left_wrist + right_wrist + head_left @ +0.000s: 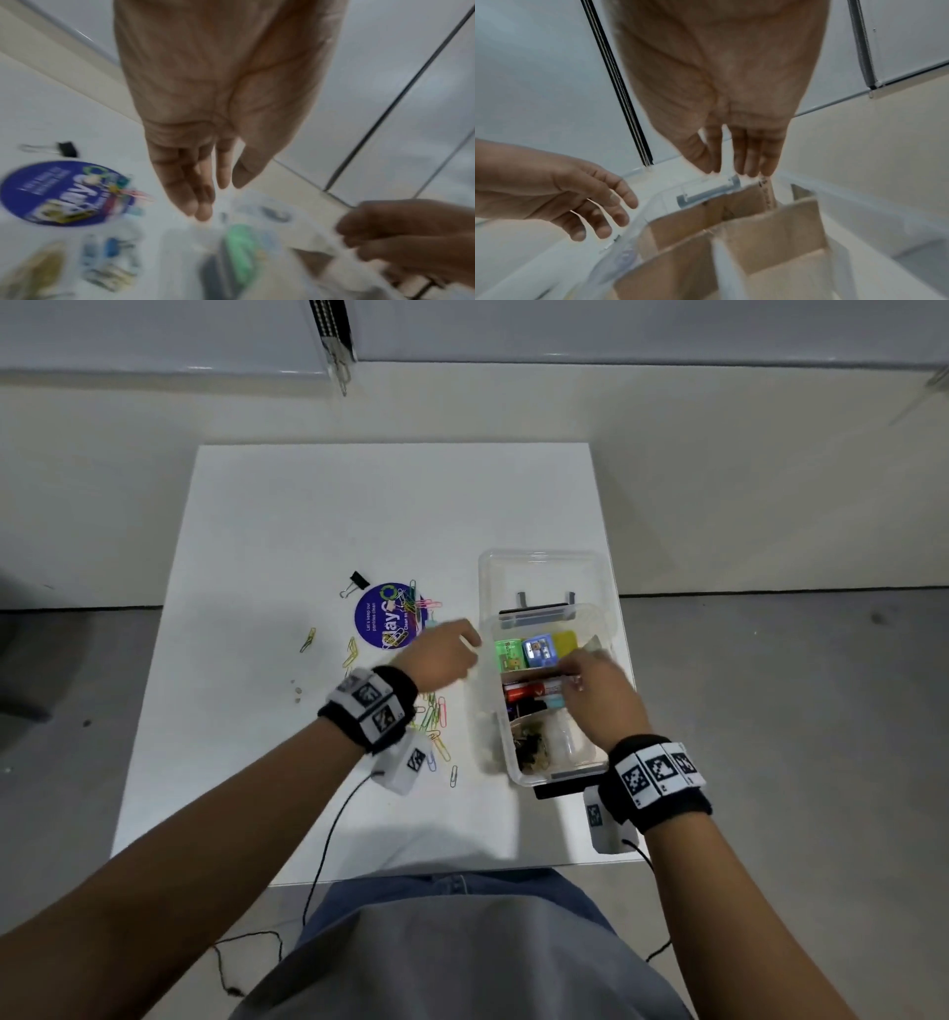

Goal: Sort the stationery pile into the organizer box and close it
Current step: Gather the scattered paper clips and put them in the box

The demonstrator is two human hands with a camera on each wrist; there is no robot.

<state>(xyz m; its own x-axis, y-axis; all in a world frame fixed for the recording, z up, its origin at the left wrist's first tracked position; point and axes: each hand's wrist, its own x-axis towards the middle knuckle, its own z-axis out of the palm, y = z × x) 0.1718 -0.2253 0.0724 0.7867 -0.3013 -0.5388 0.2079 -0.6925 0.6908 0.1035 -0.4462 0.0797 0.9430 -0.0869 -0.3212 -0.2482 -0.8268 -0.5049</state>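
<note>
The clear organizer box (515, 765) stands at the table's right with its lid (539, 564) swung open behind it. Cardboard dividers (777, 229) split it into compartments. The far one holds small green (508, 654), blue (536, 649) and yellow packs, the middle one a red marker (529, 693), the near one dark clips (531, 747). My right hand (575, 672) reaches down into the box with straight fingers (750, 160) whose tips touch a divider's top edge. My left hand (462, 649) hovers beside the box's left rim, fingers relaxed and empty. Coloured paper clips (436, 716) lie scattered under my left wrist.
A round blue sticker (382, 618) with more paper clips on its right edge lies left of the box. A black binder clip (359, 581) sits behind it. A few yellow clips (308, 639) lie further left. The box stands close to the table's right edge (616, 588).
</note>
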